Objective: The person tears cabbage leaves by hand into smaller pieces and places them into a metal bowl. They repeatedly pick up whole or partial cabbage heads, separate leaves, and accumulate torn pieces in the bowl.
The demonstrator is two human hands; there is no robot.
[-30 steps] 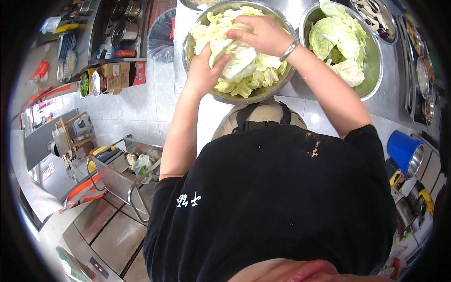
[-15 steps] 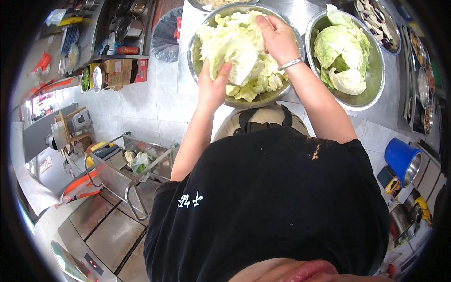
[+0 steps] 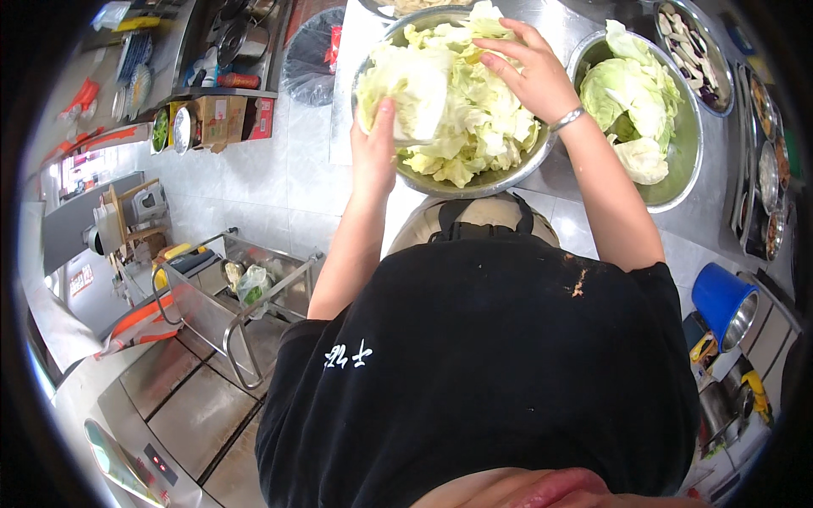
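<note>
A large steel bowl (image 3: 508, 180) full of torn pale green cabbage pieces (image 3: 487, 118) stands in front of me. At its left side my left hand (image 3: 373, 148) grips a big cabbage leaf (image 3: 406, 89), with the thumb on top and the other fingers hidden beneath. Over the bowl's right part is my right hand (image 3: 538, 76), fingers apart and holding nothing, just above the torn pieces. A second steel bowl (image 3: 690, 165), to the right, holds a partly stripped cabbage head (image 3: 627, 93) and loose leaves.
A tray of cut eggplant (image 3: 690, 51) lies at the far right, with several food-filled pans (image 3: 769, 161) beyond. Left of the bowl stands a bin lined with a dark bag (image 3: 309, 63). A steel cart (image 3: 229, 288) is at the left, a blue bucket (image 3: 720, 296) at the right.
My right hand has come off the leaf and moved right, its fingers spreading. The left hand keeps the leaf. The whole view has shifted slightly.
</note>
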